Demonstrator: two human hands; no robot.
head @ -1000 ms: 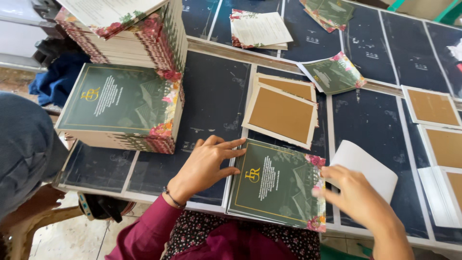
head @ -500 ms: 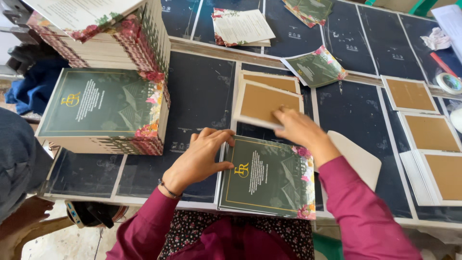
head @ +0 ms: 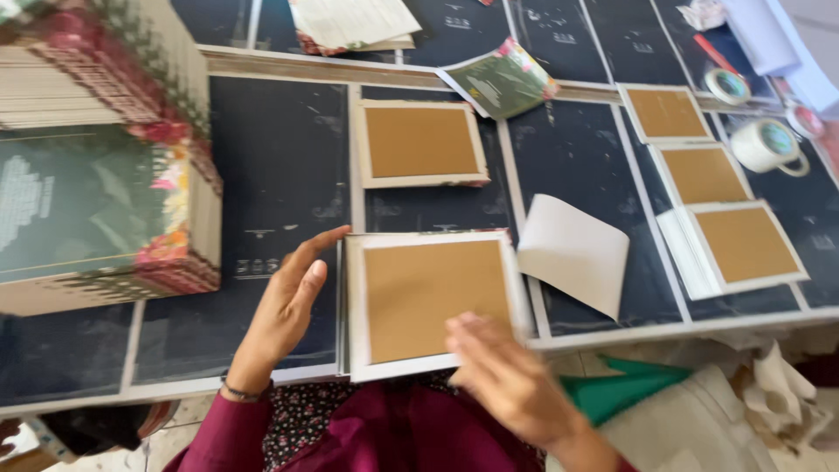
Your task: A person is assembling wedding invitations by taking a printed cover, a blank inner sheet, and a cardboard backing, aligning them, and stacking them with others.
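Dark table (head: 280, 166), white-lined, bearing brown-faced cards and stacked green floral booklets (head: 96, 218). Left hand (head: 284, 310) flat and open, steadying the card (head: 433, 297); right hand (head: 507, 376) open, resting on its near edge.

The card (head: 434, 299) lies flat on the dark desk (head: 280, 166) at its near edge, brown side up inside a pale white border. It is rectangular and sits square to the edge, its near corner hidden. A curled white sheet (head: 572, 253) lies just beside its far right corner.
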